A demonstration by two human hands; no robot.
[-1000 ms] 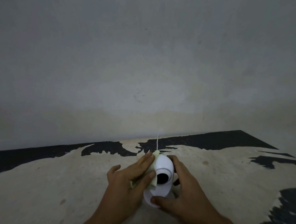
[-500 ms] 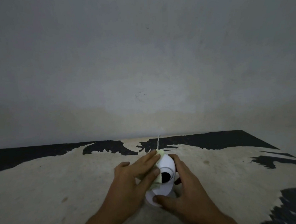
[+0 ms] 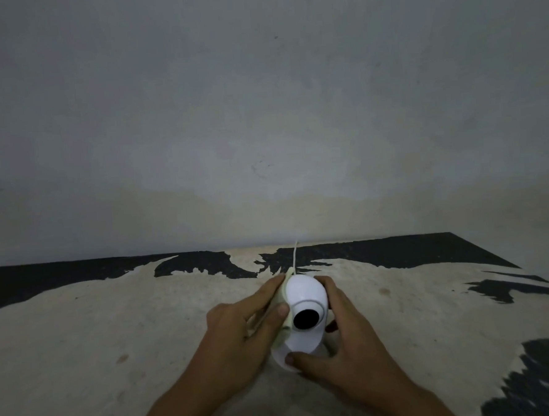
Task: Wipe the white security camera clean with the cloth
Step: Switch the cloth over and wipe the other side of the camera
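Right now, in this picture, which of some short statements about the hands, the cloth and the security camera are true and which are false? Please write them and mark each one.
1. The left hand presses the pale cloth against the side of the white security camera. True.
2. The camera's dark lens is covered by the cloth. False: the lens is bare and faces the viewer.
3. The right hand holds the camera, thumb on its base. True.
4. The camera hangs on the wall. False: it stands on the worn tabletop.
5. A thin white cable runs from behind the camera toward the wall. True.
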